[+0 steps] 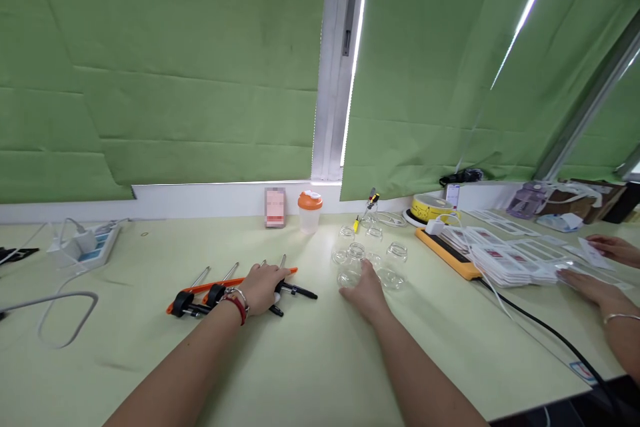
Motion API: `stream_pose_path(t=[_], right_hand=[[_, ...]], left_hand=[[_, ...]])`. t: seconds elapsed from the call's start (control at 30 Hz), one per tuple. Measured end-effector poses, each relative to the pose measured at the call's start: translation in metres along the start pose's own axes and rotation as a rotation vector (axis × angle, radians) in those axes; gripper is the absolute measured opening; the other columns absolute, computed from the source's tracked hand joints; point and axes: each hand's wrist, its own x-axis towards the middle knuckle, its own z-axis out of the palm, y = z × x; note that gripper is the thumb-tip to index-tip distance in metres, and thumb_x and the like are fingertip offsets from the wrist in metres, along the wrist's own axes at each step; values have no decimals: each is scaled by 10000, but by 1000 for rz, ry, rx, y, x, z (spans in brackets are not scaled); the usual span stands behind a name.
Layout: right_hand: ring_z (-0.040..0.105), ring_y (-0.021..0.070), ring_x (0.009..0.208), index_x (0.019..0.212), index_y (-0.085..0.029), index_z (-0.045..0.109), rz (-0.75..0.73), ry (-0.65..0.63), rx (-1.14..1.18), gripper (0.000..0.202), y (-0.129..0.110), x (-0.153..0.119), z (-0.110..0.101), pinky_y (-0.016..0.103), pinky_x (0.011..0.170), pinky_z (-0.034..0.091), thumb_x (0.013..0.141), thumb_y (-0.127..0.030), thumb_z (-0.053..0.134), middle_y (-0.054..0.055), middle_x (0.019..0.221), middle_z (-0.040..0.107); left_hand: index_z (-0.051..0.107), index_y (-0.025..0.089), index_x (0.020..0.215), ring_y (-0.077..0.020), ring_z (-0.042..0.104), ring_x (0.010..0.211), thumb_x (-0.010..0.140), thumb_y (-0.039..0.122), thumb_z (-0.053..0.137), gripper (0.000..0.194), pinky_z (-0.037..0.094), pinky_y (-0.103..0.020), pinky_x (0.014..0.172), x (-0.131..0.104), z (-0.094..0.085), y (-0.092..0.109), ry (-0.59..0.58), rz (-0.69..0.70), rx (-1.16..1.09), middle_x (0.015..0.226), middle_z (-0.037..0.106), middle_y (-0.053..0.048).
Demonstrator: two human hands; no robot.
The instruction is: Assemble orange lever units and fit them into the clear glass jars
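Left hand point(259, 287) on orange frame point(203, 287), right hand point(369, 293) at front jar point(354, 255); can't tell if either grip clamps. Jars grouped on counter point(300, 373), off frame.

From the rounded clear-glass jars point(395, 268), we log: black-and-orange tools with metal rods point(181, 303), 9 o'clock; long orange-and-black power strip point(446, 253), 3 o'clock.

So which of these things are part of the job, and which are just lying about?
Seemingly in use:
- orange-and-black rack, under the left hand
- glass jars, one at the right hand

Apparently just lying about:
- orange-lidded cup
- pink-screened phone
- white power strip
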Motion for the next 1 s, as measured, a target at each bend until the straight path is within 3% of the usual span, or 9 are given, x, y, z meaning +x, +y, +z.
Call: stream_pose_path(t=[0.2,0.4,0.57,0.73,0.87,1.0], right_hand=[[480,360,1181,1312,-149,348,-52,8,16,872,0,-1,3,483,958,397,536,-325,704,198,1284,493],[456,333,1191,1243,-165,428,-88,7,42,774,-14,-5,-6,447,970,394,527,-293,694,143,1246,498],[453,272,1181,1208,-241,484,-257,-10,72,669,-31,-15,-14,417,1002,379,556,-181,623,80,1249,453],[454,242,1192,1213,-273,448,-236,-93,279,684,-36,-19,-14,383,978,399,567,-191,655,55,1237,457],[483,246,1161,1201,-262,404,-102,-241,579,731,-37,-18,-13,361,857,472,550,-238,736,69,1146,512],[561,219,997,1094,-249,444,-1,-285,875,653,-44,-15,-20,365,776,500,531,-256,775,42,1024,547]], left_hand=[[610,261,1080,-273,577,910,624,134,526,481,358,-417,857,-1,3,0,83,9,-30,906,655,-64],[537,242,1163,-220,585,857,707,174,478,464,442,-345,762,-12,2,2,219,-63,-158,1018,588,-71],[567,223,1084,-180,576,761,651,235,593,434,485,-319,681,-29,-9,1,432,-216,-643,974,557,-41],[565,217,1104,-167,596,668,578,298,734,558,461,-285,575,-49,-21,2,494,-497,-1197,815,608,-9],[581,222,1083,-182,644,833,601,332,754,524,506,-305,724,-59,-20,5,532,-465,-1439,954,645,-39],[530,215,1123,-229,643,991,598,315,756,580,498,-366,867,-58,-15,9,560,-385,-1518,1015,648,-55]])
